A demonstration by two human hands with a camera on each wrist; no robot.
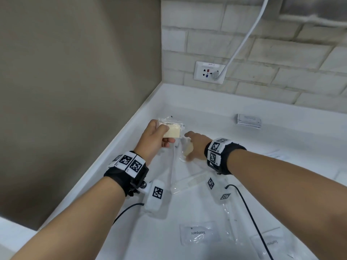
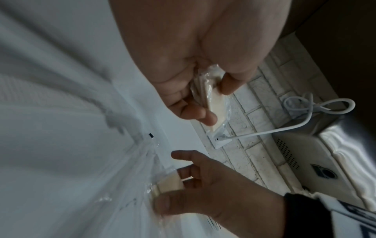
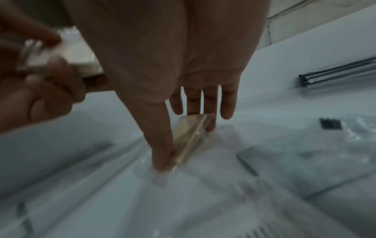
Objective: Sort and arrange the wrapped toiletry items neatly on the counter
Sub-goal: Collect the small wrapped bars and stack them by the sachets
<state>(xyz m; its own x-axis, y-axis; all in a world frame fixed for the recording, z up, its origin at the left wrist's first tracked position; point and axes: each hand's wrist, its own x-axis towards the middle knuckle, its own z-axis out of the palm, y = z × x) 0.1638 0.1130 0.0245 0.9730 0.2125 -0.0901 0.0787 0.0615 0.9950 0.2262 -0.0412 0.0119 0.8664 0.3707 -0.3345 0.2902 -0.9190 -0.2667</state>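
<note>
A white counter (image 1: 244, 147) runs into a corner, with a plain grey-brown wall (image 1: 75, 81) on the left and pale brick-pattern tiles (image 1: 262, 53) at the back. A white socket plate (image 1: 209, 72) sits on the tiles just above the counter, and a white cable (image 1: 249, 32) rises from it. Near the back edge lies a small stack of sachets (image 1: 248, 121). Closer in lie a clear-wrapped comb (image 1: 191, 182), a packet marked toothpaste (image 1: 199, 234) and a second such packet (image 1: 270, 243) beside it. A black wire (image 1: 249, 212) crosses this part of the counter.

The left hand (image 1: 155, 138) is raised above the counter near the corner, thumb on top and fingers curled beneath, clamped on a wrapped bar of soap (image 1: 171, 131). The right hand (image 1: 195, 145) reaches down just to the right of it, palm turned down. Its thumb (image 3: 160, 145) and fingers (image 3: 210, 112) pinch a second wrapped soap (image 3: 190, 136), which stands tilted on edge and touches the counter. Clear wrapping spreads flat around that spot. Both wrists wear black bands with black-and-white square markers (image 1: 131, 163).
</note>
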